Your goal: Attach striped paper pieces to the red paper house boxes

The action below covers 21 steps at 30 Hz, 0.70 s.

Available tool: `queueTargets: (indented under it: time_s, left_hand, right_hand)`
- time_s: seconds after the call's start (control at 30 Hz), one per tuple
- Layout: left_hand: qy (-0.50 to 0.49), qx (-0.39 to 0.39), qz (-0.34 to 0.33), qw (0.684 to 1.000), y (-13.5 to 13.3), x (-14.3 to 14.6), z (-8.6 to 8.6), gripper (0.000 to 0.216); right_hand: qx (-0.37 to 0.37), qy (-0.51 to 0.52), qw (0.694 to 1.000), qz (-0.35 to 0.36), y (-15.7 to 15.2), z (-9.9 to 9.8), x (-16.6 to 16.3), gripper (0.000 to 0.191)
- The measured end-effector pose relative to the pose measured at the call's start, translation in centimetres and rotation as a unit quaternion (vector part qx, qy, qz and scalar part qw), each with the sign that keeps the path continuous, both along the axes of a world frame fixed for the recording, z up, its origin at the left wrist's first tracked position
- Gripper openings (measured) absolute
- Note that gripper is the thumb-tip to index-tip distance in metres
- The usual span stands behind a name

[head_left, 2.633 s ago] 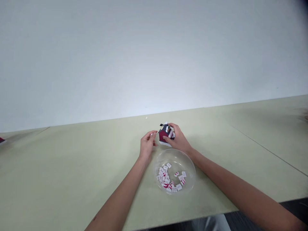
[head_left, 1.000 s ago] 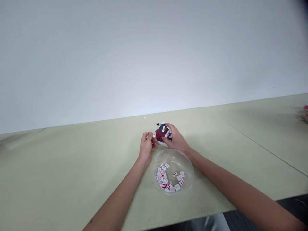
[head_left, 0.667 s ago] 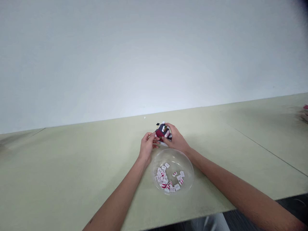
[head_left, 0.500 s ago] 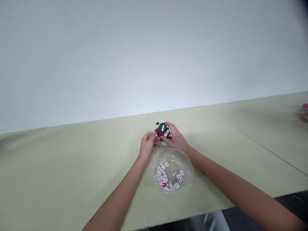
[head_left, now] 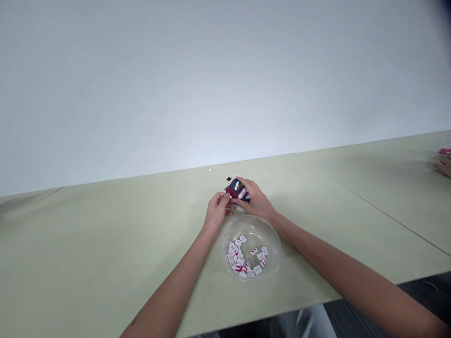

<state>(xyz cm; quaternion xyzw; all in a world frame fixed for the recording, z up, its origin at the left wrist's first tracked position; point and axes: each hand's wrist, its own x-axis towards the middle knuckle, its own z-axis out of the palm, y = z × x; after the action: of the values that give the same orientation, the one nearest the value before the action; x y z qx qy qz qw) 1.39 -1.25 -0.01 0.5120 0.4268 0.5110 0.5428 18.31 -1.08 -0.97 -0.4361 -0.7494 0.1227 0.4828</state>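
Observation:
Between my two hands is a small dark navy and maroon item [head_left: 232,189] with white parts and a red-and-white striped piece [head_left: 242,193] on it; its exact kind does not show. My left hand [head_left: 217,210] pinches its near left edge, where a small white bit shows at the fingertips. From the right, my right hand [head_left: 256,201] wraps round it, with the thumb along the near side and the fingers over the top. Just in front of the hands stands a round clear plastic bowl [head_left: 276,253]. Several small white and red-striped pieces [head_left: 236,255] lie in it.
The pale green table [head_left: 105,244] reaches back to a white wall [head_left: 211,84]. A small black piece [head_left: 229,179] is just beyond the held item, and a tiny white scrap [head_left: 210,170] lies near the wall. At the far right edge, another person's hand [head_left: 443,166] is beside something red.
The right hand's fingers have shifted slightly over the top of the item. Otherwise the view has moved a little, and both hands keep their hold.

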Motion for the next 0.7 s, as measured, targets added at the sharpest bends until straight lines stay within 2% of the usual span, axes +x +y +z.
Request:
queueTargets:
  time_s: [0.13,0.5,0.7]
  left_hand:
    - [-0.003,-0.003,0.003,1.000,-0.03,-0.07,0.05,0.039]
    - [0.028,0.010,-0.005,1.000,-0.12,0.01,0.32,0.035]
    - [0.075,0.045,-0.028,0.996,-0.04,-0.01,0.30,0.034]
  right_hand:
    - [-0.004,-0.001,1.000,0.002,0.00,0.06,-0.05,0.068]
    - [-0.029,0.005,0.999,-0.023,-0.18,0.14,-0.26,0.079]
    - [-0.018,-0.011,0.999,-0.024,-0.39,0.45,-0.19,0.071]
